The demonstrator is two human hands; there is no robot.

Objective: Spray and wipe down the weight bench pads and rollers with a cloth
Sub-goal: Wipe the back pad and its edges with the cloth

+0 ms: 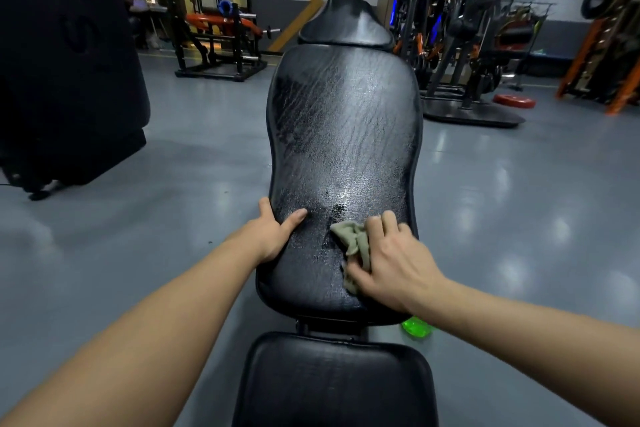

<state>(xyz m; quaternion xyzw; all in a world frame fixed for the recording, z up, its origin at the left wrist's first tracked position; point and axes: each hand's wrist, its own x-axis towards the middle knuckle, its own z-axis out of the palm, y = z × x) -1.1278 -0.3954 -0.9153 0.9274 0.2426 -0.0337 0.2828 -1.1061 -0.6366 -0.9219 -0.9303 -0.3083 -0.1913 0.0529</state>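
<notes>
- At the lower middle of the frame, your right hand point(391, 260) holds the olive cloth point(353, 239) bunched under curled fingers and presses it onto the near right part of the back pad point(343, 149).
- Your left hand point(273, 232) grips that pad's left edge, level with the cloth: thumb flat on top, fingers over the side.
- The back pad runs up the centre of the frame, black, wet and streaked, shining most through the middle.
- A smaller top pad point(346, 24) sits above it; the seat pad point(332, 381) fills the bottom centre.
- A bright green container point(415, 326) shows on the grey floor point(519, 201) beside your right wrist, mostly hidden.
- A red weight plate point(514, 101) lies on the floor at the right, near orange-and-black machines.
</notes>
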